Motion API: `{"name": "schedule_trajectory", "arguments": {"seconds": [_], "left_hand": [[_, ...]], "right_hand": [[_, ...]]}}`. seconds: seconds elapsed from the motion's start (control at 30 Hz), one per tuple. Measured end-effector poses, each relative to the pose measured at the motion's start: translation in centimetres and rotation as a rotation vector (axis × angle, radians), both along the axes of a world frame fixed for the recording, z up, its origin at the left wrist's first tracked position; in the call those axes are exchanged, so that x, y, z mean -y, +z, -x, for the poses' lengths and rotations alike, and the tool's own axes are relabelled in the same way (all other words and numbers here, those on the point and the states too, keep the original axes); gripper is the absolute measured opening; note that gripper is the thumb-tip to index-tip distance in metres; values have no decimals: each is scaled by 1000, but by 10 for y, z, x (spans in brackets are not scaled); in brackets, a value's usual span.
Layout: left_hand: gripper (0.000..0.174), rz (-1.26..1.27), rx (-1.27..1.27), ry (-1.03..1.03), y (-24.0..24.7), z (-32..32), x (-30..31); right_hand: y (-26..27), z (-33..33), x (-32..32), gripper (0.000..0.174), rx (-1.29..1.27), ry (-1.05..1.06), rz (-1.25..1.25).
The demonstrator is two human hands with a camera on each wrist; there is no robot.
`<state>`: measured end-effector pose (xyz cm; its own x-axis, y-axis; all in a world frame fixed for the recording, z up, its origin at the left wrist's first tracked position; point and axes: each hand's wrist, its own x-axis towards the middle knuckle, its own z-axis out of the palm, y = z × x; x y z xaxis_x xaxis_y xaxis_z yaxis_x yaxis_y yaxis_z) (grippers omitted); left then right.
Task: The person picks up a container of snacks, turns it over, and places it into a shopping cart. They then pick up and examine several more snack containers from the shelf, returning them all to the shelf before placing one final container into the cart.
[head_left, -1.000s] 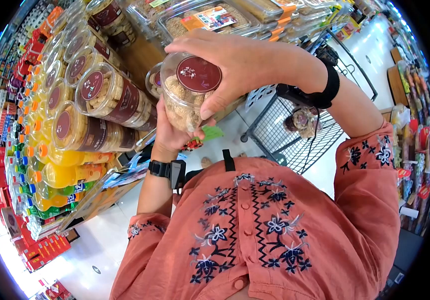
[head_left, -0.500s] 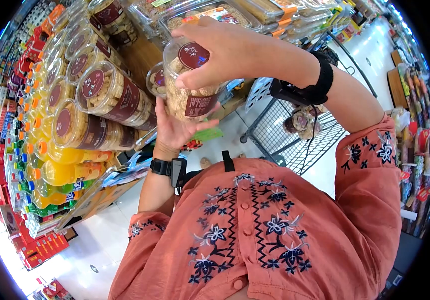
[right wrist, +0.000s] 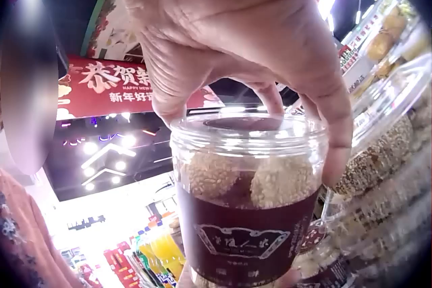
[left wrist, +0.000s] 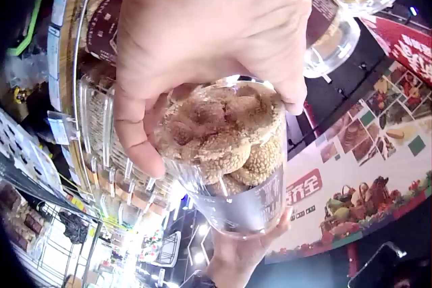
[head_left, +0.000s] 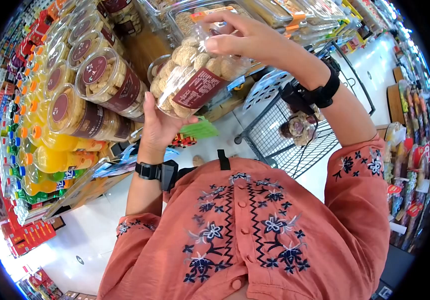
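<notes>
From my head, the clear jar tilts in mid-air beside the stacked jars, my right hand gripping its upper end. Left wrist: my left hand curls thumb and fingers round the base; they should bear the weight. Right wrist: fingertips clasp the lid's rim; I should squeeze gently.

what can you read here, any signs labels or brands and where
"恭贺新", "HAPPY NEW", "新年好": red banner, right wrist view, each cut off
"齐全": red tag on the wall sign, left wrist view, start hidden
Held jar: white lettering, too stylised and blurred to read surely
Stacked jars, juice bottles: too small
</notes>
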<state>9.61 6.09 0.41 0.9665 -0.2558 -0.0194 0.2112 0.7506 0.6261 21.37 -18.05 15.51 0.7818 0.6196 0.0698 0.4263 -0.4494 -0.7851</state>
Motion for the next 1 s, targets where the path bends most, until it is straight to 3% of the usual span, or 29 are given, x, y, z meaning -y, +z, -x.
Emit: {"name": "schedule_trajectory", "arguments": {"seconds": [0.4, 0.5, 0.6, 0.7, 0.9, 1.0], "left_hand": [[87, -162, -48, 33, 23, 6, -12], [88, -160, -59, 17, 26, 7, -12], [90, -150, -68, -4, 26, 6, -18], [91, -146, -69, -11, 27, 8, -20], [89, -16, -82, -88, 24, 10, -18], [91, 97, -58, -173, 15, 8, -15]], "right_hand": [[-3, 12, 5, 75, -135, -6, -48], [-2, 11, 0, 90, -60, -39, -50], [-1, 9, -3, 91, -80, -3, -65], [13, 13, -2, 77, -122, 54, 13], [25, 12, -14, 89, -59, 74, 67], [15, -5, -33, 104, 164, 22, 109]]}}
